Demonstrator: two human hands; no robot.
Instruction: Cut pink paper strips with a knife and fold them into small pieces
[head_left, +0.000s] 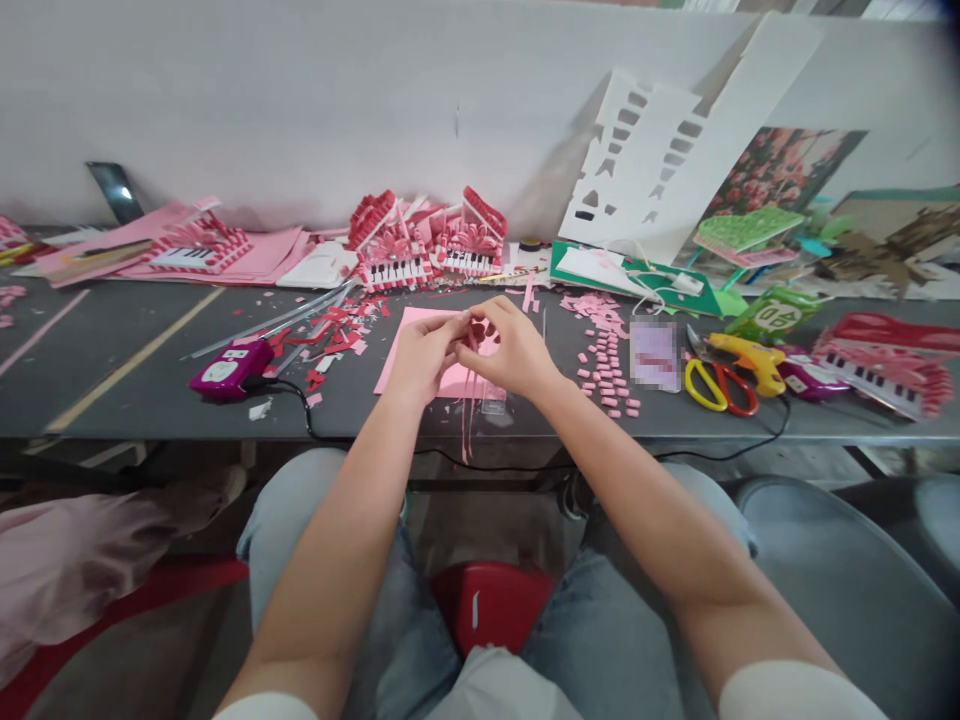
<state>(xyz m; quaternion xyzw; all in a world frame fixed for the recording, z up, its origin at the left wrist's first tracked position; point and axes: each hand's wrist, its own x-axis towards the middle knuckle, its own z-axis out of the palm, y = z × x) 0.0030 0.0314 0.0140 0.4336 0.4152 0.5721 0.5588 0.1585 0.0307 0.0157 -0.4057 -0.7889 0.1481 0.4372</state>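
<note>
- Surface's near edge: thin pink strips dangle past it, best kept untwisted.
- Above: left hand, right hand, fingers pinching the strips' tops; light pressure should avoid creasing.
- Behind: pink sheet.
- Far edge: miniature piano.

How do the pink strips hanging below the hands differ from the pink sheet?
The pink strips are thin and narrow; the pink sheet is broad. The strips hang below the fingertips of the left hand and right hand, while the sheet lies flat on the table. In this view, the strips reach past the table's front edge; the sheet stops short. Both are pink.
</note>
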